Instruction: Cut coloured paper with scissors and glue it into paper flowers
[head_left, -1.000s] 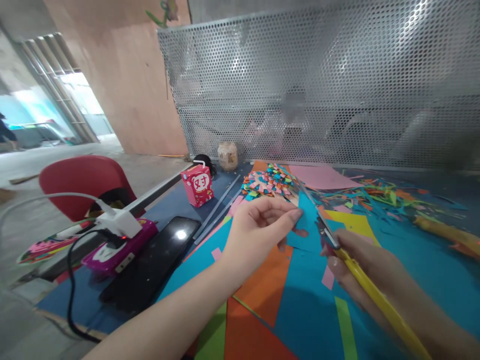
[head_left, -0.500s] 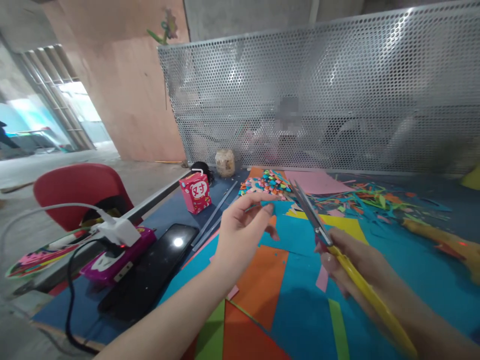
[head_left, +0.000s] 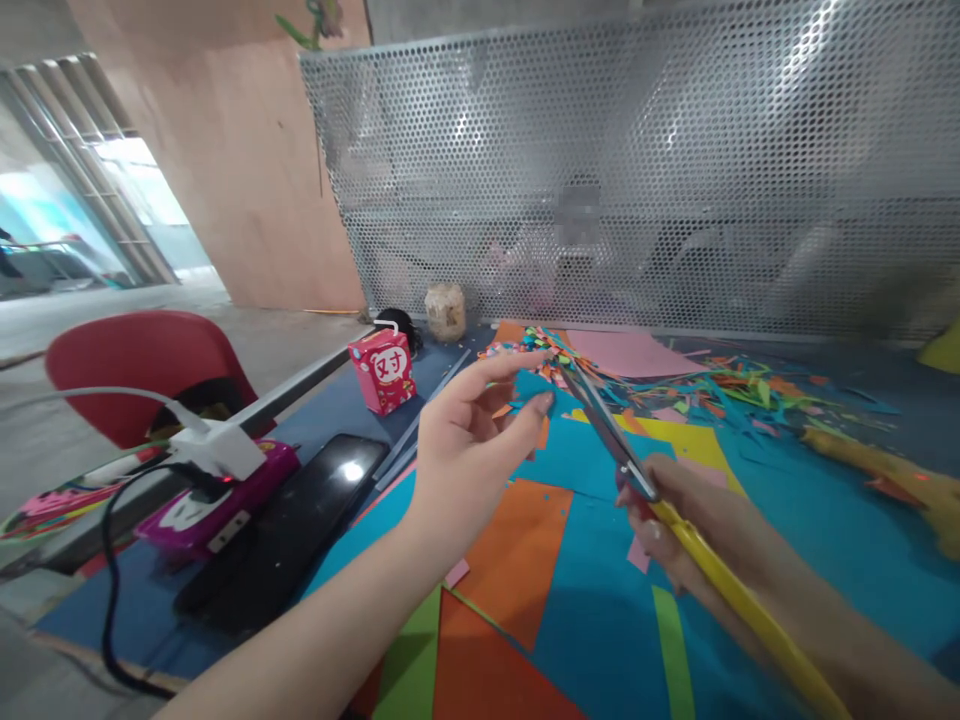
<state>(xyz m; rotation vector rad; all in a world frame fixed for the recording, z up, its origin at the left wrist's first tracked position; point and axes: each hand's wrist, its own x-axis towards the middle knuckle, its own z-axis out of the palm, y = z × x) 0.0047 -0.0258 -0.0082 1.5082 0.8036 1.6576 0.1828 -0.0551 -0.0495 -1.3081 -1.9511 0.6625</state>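
Note:
My right hand [head_left: 697,510] is closed around yellow-handled scissors [head_left: 611,430], whose metal blades point up and away to the left. My left hand [head_left: 480,420] reaches in from the left, index finger stretched toward the blade tips and thumb apart below it. I see nothing held in it; whether the fingertip touches the blades I cannot tell. Behind the fingertip lies a pile of small coloured paper pieces [head_left: 529,343], partly hidden by the hand. Sheets of blue [head_left: 600,560] and orange paper [head_left: 517,550] lie under both hands, with a green strip [head_left: 673,640] near the front.
A pink drink carton [head_left: 382,370], a black phone [head_left: 300,530] and a purple power strip [head_left: 217,500] with a white plug stand at left. A jar [head_left: 445,312] is farther back. Paper scraps [head_left: 750,385] lie at right before a perforated metal screen [head_left: 600,180]; a person shows dimly behind it.
The view has tilted down and shifted slightly right. My left index finger has come nearer the scissor tips and now covers part of the paper pile. The scissors stay in my right hand.

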